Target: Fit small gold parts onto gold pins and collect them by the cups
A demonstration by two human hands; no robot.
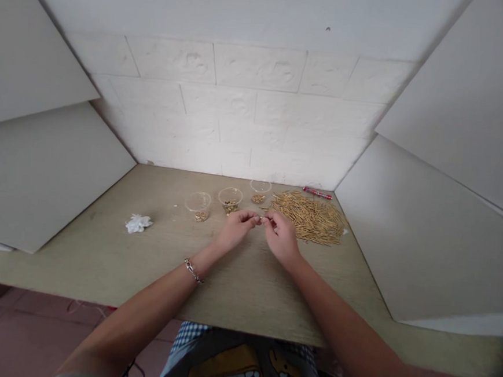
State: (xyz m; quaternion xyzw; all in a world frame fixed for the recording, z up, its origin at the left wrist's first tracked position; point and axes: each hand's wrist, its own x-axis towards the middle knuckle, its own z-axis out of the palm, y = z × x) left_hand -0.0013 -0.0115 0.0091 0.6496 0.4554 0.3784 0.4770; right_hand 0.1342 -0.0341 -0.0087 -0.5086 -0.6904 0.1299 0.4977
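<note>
My left hand and my right hand meet fingertip to fingertip above the table's middle. Both are closed in a pinch around something tiny between them, too small to make out. Just beyond my left hand stands a clear round cup with small brass-coloured pieces in it. Two more clear cups, one to the left and one farther back, hold small gold pieces. Beside my right hand spreads a wide pile of thin brass-coloured rods.
A crumpled white tissue lies on the table at the left. Behind the rods, near the white brick wall, is a red tube. Grey panels stand at the left and right.
</note>
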